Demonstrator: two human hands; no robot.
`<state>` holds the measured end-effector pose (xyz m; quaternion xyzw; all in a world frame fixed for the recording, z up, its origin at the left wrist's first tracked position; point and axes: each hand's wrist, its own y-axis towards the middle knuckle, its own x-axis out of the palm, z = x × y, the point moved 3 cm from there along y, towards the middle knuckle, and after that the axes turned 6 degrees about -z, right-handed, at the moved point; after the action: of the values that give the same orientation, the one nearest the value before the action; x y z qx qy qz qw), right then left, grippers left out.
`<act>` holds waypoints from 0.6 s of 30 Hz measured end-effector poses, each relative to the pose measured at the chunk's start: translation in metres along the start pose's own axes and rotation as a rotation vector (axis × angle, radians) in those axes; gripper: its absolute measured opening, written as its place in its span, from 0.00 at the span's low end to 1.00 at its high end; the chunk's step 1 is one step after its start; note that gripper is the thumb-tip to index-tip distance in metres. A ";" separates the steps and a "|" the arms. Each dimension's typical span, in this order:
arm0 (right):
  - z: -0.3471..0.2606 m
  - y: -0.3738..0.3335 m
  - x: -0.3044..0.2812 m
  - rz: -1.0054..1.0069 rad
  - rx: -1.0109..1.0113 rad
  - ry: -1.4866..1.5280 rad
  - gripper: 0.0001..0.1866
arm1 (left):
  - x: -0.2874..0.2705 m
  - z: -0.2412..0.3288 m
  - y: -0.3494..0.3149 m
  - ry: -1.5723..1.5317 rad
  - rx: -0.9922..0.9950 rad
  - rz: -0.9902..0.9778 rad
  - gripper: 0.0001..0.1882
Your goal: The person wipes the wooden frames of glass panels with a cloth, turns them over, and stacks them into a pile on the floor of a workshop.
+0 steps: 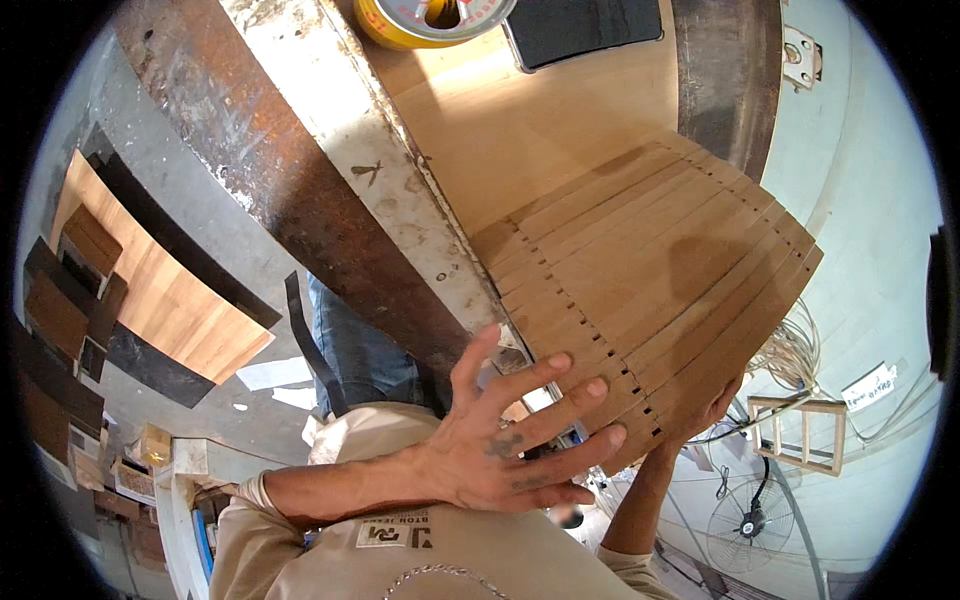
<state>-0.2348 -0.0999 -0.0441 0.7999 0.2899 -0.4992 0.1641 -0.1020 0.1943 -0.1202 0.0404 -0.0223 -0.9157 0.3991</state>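
A broad brown wooden panel (650, 270), marked with long parallel lines and rows of small dark notches, slants up from the bench toward the right. My left hand (510, 435) is open, fingers spread, its fingertips over the panel's near left edge; whether they press on it I cannot tell. At the panel's lower right edge, my right hand (722, 402) grips it, with most of its fingers hidden behind the wood.
A yellow can (405, 25) and a dark phone (585, 30) lie at the far side of the pale board (450, 120). A rusty metal beam (270, 160) runs along the left. Wood sheets (170, 290) are on the floor; a fan (750, 522) and cable coils (790, 345) are at right.
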 end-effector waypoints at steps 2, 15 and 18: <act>-0.005 -0.001 0.001 -0.004 0.032 0.015 0.25 | 0.000 0.000 0.001 0.024 0.018 0.021 0.28; 0.003 0.001 -0.001 -0.015 -0.002 0.071 0.26 | 0.003 -0.007 -0.001 -0.097 0.077 -0.059 0.26; 0.005 0.000 -0.003 -0.003 0.003 0.056 0.27 | 0.003 -0.007 -0.001 -0.078 0.082 -0.058 0.27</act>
<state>-0.2399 -0.1037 -0.0435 0.8135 0.2949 -0.4771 0.1539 -0.1038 0.1928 -0.1277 0.0214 -0.0744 -0.9261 0.3692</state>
